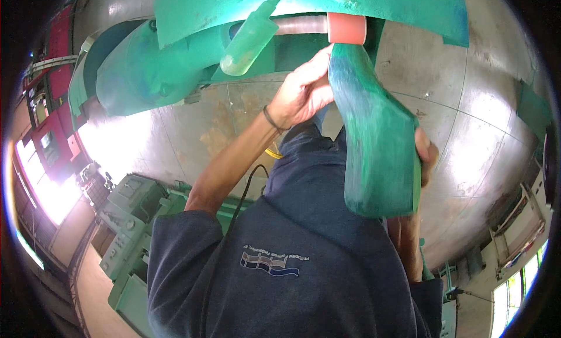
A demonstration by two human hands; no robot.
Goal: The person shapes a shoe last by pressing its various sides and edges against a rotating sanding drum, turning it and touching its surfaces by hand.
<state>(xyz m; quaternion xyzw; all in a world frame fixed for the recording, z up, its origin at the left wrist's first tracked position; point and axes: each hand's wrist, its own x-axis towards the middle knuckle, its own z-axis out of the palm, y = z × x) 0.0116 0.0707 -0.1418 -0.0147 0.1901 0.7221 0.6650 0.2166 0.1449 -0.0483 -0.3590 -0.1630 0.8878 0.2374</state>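
Shirt (310, 233), 6 o'clock | block (380, 151), 3 o'clock, clasped by left hand (305, 86) and partly screened right hand (428, 155) | roller (347, 28), 1 o'clock | lamp (250, 44), hood (374, 2), 12 o'clock | machine (131, 206), 8 o'clock

Blazing daylight at nine o'clock, blowing out the tall pale window (51, 189) and patches of smooth grey tiled floor (482, 104); glare at four too! Sheen streaks the long, angular green-painted block (378, 148), while fisheye edges curve into black.

Left grip (305, 88) ahead of right grip (428, 155)
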